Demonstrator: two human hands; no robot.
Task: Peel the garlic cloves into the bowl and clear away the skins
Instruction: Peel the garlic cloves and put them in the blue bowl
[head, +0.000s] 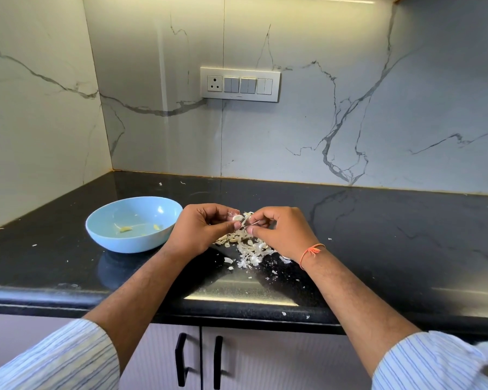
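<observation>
Left hand pinches a clove; right hand pinches its skin; bowl at nine o'clock; skins on worktop beneath.

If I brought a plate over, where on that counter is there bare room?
Right of the right hand, the black counter is bare to the wall. Behind the blue bowl, only specks. It is crowded under both hands, where the garlic skins lie.
</observation>
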